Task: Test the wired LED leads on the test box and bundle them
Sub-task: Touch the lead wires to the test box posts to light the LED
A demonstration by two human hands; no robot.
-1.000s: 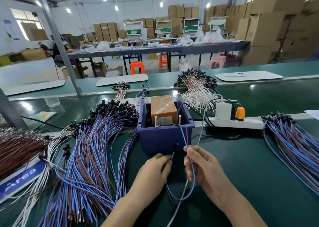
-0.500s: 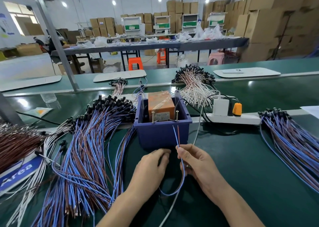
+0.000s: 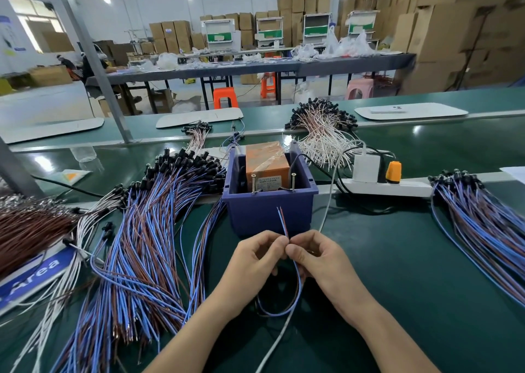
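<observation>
The blue-and-brown LED lead (image 3: pixel 284 225) is being pinched by the fingers of the left hand (image 3: pixel 252 262) and right hand (image 3: pixel 321 262), just in front of the test box (image 3: pixel 270 216). With its tips being held close together, a short across the contact screws (image 3: pixel 253 184) is probably being risked.

Test box (image 3: pixel 270 213): blue open-top bin, mid-table, containing an orange unit (image 3: pixel 265 161); two upright screws (image 3: pixel 253 184) at its near rim. One blue-brown lead (image 3: pixel 282 222) rises before it, ends up, looped below.

Test box (image 3: pixel 270 213) dark blue, orange block (image 3: pixel 265 159) inside; leads (image 3: pixel 147 245) blue and brown; table (image 3: pixel 412 259) green.
</observation>
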